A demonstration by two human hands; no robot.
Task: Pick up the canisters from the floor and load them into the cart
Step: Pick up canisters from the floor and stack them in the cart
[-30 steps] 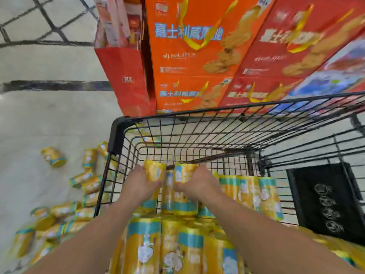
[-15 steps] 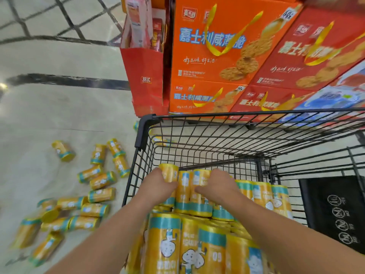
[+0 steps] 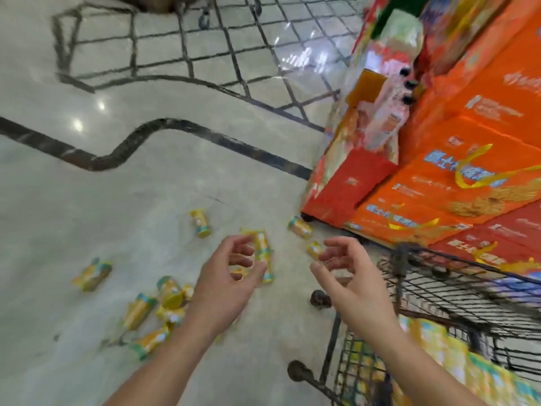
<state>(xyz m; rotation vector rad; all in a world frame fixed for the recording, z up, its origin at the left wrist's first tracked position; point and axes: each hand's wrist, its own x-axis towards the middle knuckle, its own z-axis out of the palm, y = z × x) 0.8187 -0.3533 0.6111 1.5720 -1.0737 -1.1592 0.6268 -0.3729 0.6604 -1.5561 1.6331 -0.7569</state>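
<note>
Both hands hover empty over the pale marble floor [image 3: 87, 200], palms turned toward each other. The left hand [image 3: 231, 279] has its fingers half curled, with a clear gap to the thumb, and grips nothing. The right hand [image 3: 348, 276] is loosely cupped in the same way and also holds nothing.

The yellow canisters [image 3: 167, 291] with teal bands lie scattered on their sides on the floor, most of them bunched just left of the left wrist. A tall canister [image 3: 262, 244] shows just past the left fingertips (whether they touch it I cannot tell through the blur). A lone canister [image 3: 200, 223] lies farther out. Another, the small canister [image 3: 314, 249], sits just beside the right fingers, and an outlying canister [image 3: 93, 273] lies well apart to the left.

The wire cart [image 3: 456, 263] stands at lower right, its corner near the right hand. The loaded canisters [image 3: 445, 356] inside it show as a yellow smear behind the mesh. Beyond the cart rise stacked orange biscuit cartons [image 3: 468, 159], with a red carton [image 3: 351, 183] at their corner. A dark inlay line [image 3: 140, 139] winds across the floor.
</note>
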